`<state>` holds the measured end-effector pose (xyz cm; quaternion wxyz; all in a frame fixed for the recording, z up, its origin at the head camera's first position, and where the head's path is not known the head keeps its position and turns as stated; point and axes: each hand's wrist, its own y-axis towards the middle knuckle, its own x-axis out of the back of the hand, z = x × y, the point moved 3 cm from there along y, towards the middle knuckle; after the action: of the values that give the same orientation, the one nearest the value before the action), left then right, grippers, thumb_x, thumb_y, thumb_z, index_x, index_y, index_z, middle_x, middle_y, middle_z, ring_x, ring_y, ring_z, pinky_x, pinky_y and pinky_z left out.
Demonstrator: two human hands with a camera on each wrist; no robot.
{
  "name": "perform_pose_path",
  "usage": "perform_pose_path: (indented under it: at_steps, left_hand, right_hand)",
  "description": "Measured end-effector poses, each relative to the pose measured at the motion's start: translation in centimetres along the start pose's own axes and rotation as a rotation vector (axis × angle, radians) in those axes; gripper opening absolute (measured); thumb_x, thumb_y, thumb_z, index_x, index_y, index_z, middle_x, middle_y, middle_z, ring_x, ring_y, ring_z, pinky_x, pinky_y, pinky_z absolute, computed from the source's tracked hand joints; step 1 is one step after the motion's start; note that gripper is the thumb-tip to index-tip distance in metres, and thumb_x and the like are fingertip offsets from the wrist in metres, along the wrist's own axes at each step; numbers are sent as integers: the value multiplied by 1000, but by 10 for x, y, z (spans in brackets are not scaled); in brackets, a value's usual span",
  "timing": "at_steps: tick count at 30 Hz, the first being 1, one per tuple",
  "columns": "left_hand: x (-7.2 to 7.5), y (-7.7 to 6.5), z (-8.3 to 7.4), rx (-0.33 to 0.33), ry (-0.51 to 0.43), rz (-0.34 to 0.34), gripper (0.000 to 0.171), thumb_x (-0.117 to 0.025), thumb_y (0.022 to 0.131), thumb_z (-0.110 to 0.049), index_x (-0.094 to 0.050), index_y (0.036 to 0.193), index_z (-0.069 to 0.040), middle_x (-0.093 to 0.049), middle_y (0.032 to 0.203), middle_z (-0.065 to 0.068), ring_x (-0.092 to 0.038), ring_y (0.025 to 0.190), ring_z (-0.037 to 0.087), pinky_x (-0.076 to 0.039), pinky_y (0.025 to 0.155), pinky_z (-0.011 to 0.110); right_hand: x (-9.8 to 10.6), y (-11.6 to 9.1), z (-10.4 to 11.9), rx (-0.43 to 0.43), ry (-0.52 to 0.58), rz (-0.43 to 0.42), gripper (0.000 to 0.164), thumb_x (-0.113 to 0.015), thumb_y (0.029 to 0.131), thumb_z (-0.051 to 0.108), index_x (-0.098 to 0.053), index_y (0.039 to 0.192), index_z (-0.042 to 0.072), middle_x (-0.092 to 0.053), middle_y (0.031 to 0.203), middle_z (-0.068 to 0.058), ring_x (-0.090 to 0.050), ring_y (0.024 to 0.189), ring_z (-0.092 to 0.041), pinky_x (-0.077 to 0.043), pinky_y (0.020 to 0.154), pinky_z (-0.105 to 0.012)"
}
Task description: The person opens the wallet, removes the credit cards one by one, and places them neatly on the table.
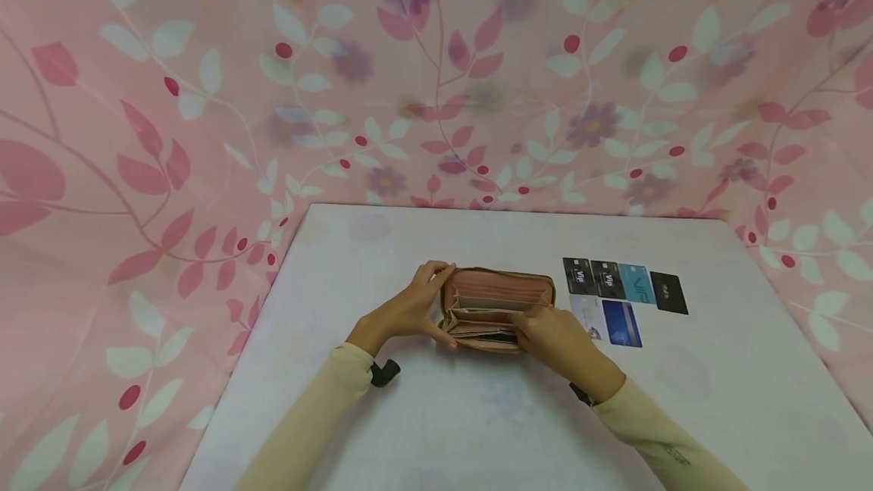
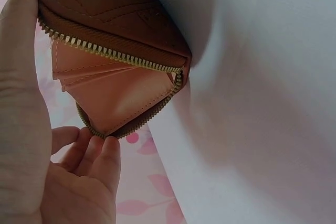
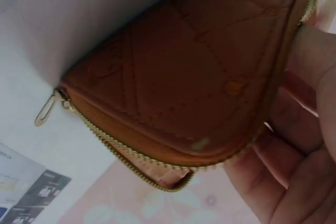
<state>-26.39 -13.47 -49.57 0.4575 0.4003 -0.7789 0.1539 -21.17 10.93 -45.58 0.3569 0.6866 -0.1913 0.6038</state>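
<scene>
A brown zip-around wallet (image 1: 505, 283) stands spread open on the table, its pink-tan dividers and card slots facing up. Along its left end my left hand (image 1: 412, 308) grips it, fingers at the far edge and thumb at the near edge. The left wrist view shows those fingers (image 2: 102, 156) by the gold zipper. My right hand (image 1: 562, 343) reaches over the near right edge, its curled fingers at an inner divider; the fingertips are partly hidden. Quilted stitching covers the wallet's outside (image 3: 199, 72), and a zipper pull (image 3: 46, 109) hangs at one end. Something dark shows in the near pocket.
To the wallet's right lie two black VIP cards (image 1: 578, 276), a light blue card (image 1: 636, 283), a plain black card (image 1: 669, 292), a pale card (image 1: 586, 314) and a dark blue card (image 1: 621, 323). Floral pink cloth (image 1: 436, 97) hangs behind the white table (image 1: 464, 430).
</scene>
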Motion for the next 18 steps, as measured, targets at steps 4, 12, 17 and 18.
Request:
perform_pose_path:
  at_steps: [4,12,17,18]
  left_hand:
    - [1,2,0,10,11,6,136,-88,54,-61,-16,156,-5,-22,149,9,-24,134,21,-39,104,37]
    - [1,3,0,17,19,5,135,-89,54,-59,-18,155,-4,-23,148,10,-25,134,22,-38,105,38]
    - [2,2,0,33,7,13,136,-87,54,-62,-17,155,-4,-22,148,9,-24,135,22,-38,105,38]
    - [3,2,0,36,4,16,136,-86,54,-63,-17,155,-4,-22,149,9,-23,135,22,-38,105,38]
  right_hand:
    - [1,4,-1,21,-4,-6,15,-77,74,3,-67,69,13,-53,59,6,-45,53,-8,-41,45,-26]
    - [2,10,-2,101,23,-1,19,-77,72,-1,-65,63,11,-50,60,5,-44,55,-9,-39,48,-25]
    - [1,7,-1,138,-12,-77,16,-79,71,3,-66,67,11,-50,63,4,-48,58,-12,-43,47,-27]
    - [1,7,-2,141,-16,-91,15,-79,70,4,-66,68,11,-51,64,4,-49,60,-12,-44,48,-27]
